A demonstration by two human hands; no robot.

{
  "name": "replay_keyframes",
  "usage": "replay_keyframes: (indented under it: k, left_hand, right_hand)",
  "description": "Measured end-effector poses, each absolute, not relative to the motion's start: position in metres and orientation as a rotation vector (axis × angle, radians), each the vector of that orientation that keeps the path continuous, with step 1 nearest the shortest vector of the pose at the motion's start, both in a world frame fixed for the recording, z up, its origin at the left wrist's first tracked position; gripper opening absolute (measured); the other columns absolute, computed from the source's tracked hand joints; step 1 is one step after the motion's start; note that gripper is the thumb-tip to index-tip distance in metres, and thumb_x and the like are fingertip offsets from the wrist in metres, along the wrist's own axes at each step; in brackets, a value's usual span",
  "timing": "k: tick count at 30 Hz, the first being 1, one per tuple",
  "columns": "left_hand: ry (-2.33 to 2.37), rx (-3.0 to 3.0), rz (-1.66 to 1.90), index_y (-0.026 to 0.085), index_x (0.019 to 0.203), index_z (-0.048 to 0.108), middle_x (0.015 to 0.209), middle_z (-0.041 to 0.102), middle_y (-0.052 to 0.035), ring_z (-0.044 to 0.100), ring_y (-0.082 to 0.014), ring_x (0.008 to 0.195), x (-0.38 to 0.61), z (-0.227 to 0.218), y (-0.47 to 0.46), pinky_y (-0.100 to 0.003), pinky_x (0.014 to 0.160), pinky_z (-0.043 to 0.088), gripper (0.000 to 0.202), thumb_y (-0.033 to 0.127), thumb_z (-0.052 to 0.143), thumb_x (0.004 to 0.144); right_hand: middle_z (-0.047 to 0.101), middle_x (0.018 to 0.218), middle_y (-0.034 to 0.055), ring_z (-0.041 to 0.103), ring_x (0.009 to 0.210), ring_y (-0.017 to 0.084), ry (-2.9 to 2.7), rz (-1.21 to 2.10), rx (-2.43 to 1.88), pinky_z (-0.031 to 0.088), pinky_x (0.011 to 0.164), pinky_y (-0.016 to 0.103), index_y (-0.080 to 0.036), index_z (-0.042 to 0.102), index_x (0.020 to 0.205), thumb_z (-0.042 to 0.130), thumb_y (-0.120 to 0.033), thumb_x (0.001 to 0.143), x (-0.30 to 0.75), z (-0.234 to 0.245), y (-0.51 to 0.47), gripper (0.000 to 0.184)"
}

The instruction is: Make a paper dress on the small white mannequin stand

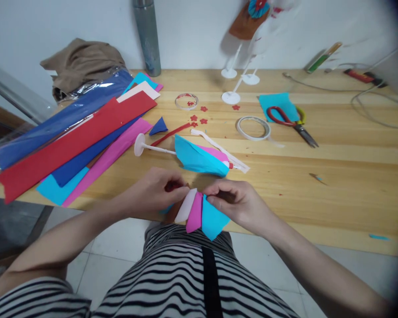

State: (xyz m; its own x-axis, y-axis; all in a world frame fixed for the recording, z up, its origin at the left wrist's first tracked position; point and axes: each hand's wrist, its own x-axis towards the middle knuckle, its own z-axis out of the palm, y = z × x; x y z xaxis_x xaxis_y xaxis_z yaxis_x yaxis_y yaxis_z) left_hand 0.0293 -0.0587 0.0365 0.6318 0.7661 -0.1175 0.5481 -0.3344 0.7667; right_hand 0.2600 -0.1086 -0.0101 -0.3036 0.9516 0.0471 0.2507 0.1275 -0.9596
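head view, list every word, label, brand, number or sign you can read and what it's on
No readable text.
Flask: any marks are too blurred to read.
Red-and-black item: too small and blurred to tell.
Held pieces: no text seen.

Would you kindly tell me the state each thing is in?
Left hand: pinching paper pieces
Right hand: pinching them too
Paper pieces: held, fanned out
Near stand: lying on its side
Rear stands: upright
Tape roll: lying flat
Scissors: lying down, blade opening unclear
Flask: upright, top out of view
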Motion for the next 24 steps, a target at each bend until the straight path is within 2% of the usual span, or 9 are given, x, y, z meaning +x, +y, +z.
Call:
replay_keyframes:
  k: [6,11,13,16,19,21,24]
  left_hand:
    - [1.075,2.374,0.347,0.016,0.098,0.070,0.092,0.077,-0.0108,0.073,-0.0264,0.084,0.031,0.020,-0.073,-0.036,0.072,0.054,0.030,0.036,0.047,0.101]
    - [1.088,2.329,0.351,0.017,0.091,0.067,0.082,0.075,-0.0068,0.070,-0.0200,0.076,0.033,0.024,-0.074,-0.030,0.071,0.051,0.032,0.030,0.040,0.103]
    - [1.068,2.240,0.347,0.017,0.088,0.066,0.080,0.073,-0.0048,0.067,-0.0174,0.073,0.034,0.027,-0.073,-0.028,0.070,0.049,0.034,0.030,0.038,0.103]
    - [1.061,2.157,0.336,0.017,0.081,0.063,0.070,0.065,-0.0008,0.059,-0.0135,0.064,0.035,0.029,-0.070,-0.025,0.063,0.043,0.037,0.031,0.036,0.103]
    - [1.094,2.145,0.339,0.017,0.075,0.060,0.066,0.061,0.0006,0.053,-0.0120,0.060,0.035,0.027,-0.069,-0.025,0.058,0.038,0.036,0.033,0.039,0.101]
    - [1.102,2.160,0.344,0.017,0.078,0.061,0.069,0.064,-0.0006,0.055,-0.0126,0.062,0.035,0.025,-0.069,-0.025,0.059,0.038,0.034,0.033,0.041,0.100]
    - [1.101,2.231,0.336,0.016,0.083,0.064,0.073,0.068,-0.0030,0.060,-0.0147,0.065,0.036,0.022,-0.070,-0.026,0.062,0.042,0.034,0.030,0.039,0.099]
  right_hand:
    - [0.074,0.074,0.0025,0.067,0.066,0.016,-1.898,0.922,-1.233,0.052,0.060,0.027,-0.019,0.073,0.082,0.058,-0.009,0.085,0.255,-0.008,-0.110,0.019]
    - [0.073,0.072,0.0031,0.065,0.064,0.016,-1.877,0.929,-1.256,0.051,0.058,0.028,-0.018,0.072,0.083,0.058,-0.016,0.088,0.255,-0.007,-0.110,0.015]
    - [0.076,0.079,0.0049,0.066,0.066,0.017,-1.845,0.946,-1.288,0.052,0.059,0.029,-0.017,0.074,0.092,0.061,-0.023,0.090,0.255,-0.005,-0.109,0.014]
    - [0.079,0.089,0.0076,0.069,0.070,0.018,-1.850,0.918,-1.316,0.055,0.061,0.030,-0.015,0.075,0.104,0.065,-0.031,0.090,0.257,-0.003,-0.108,0.023]
    - [0.078,0.082,0.0064,0.068,0.065,0.017,-1.934,0.805,-1.319,0.053,0.058,0.029,-0.014,0.075,0.098,0.060,-0.026,0.094,0.259,-0.002,-0.109,0.019]
    - [0.077,0.080,0.0070,0.070,0.065,0.018,-2.023,0.675,-1.283,0.054,0.059,0.029,-0.013,0.075,0.094,0.055,-0.020,0.097,0.260,-0.003,-0.110,0.021]
    - [0.079,0.086,0.0098,0.073,0.070,0.019,-2.136,0.456,-1.236,0.056,0.062,0.029,-0.011,0.074,0.098,0.048,-0.015,0.101,0.261,-0.006,-0.113,0.026]
